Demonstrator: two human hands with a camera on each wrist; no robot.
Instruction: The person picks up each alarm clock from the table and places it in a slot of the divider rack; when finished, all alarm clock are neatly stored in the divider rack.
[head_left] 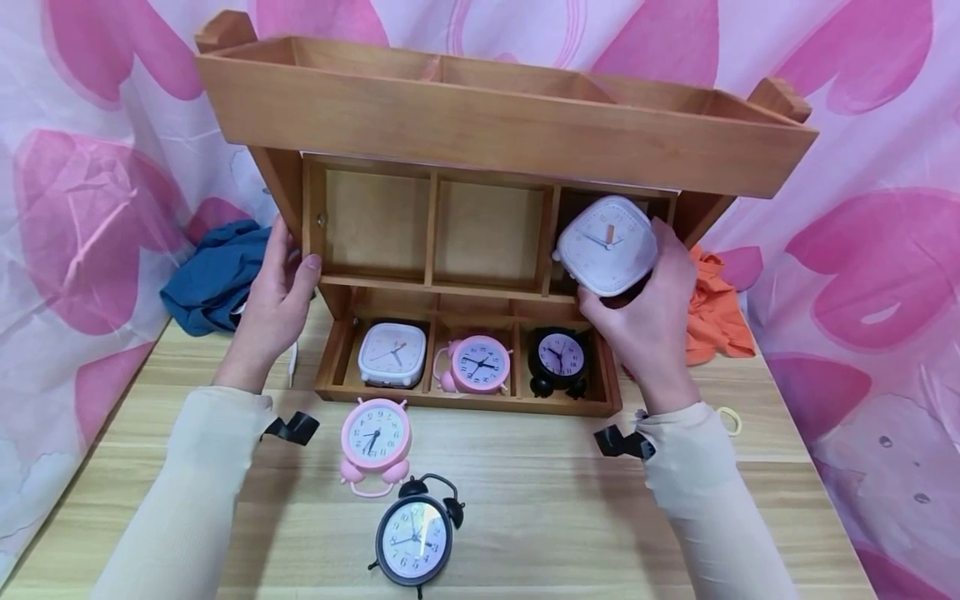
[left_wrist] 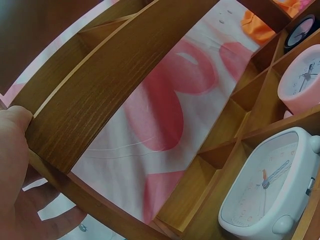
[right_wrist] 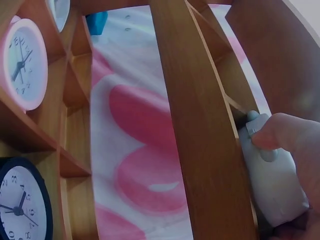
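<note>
In right hand [head_left: 648, 321], rounded white clock [head_left: 607, 246]

Matt wooden shelf [head_left: 495, 125], smooth white plastic clock [head_left: 607, 246]

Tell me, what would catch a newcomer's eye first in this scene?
Probably the white square clock that the right hand grips at the right-hand compartment of the wooden shelf's middle row, while the left hand holds the shelf's left side. Below, three clocks sit in the bottom row, and a pink clock and a black clock lie on the table in front.
</note>
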